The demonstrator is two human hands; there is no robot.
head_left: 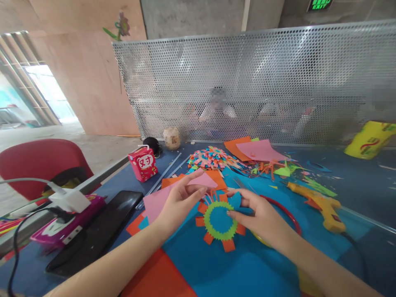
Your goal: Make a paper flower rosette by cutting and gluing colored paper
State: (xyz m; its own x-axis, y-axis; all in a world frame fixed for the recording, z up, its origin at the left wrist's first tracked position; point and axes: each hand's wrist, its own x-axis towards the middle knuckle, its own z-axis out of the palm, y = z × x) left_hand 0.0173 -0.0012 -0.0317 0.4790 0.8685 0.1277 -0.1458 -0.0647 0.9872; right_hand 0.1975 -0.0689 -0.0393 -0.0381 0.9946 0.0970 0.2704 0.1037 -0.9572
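A paper flower (220, 220) with a blue centre, a jagged green ring and orange tabs is held over blue sheets (222, 272). My right hand (252, 210) pinches its right side, thumb on the blue centre, beside blue petal-shaped pieces (235, 201). My left hand (187, 194) is at the flower's upper left, fingers and thumb pressed together near thin pink and orange strips (210, 197); what exactly it grips is too small to tell. Pink paper (156, 204) and orange paper (159, 276) lie around and under the left arm.
A yellow glue gun (321, 204) lies right, scissors with red handles (291, 216) beside my right hand. Behind are a paper-flower pile (213, 158), scraps and a perforated metal screen (247, 82). Left: a red box (143, 164), a black phone (99, 233), a power strip (66, 227).
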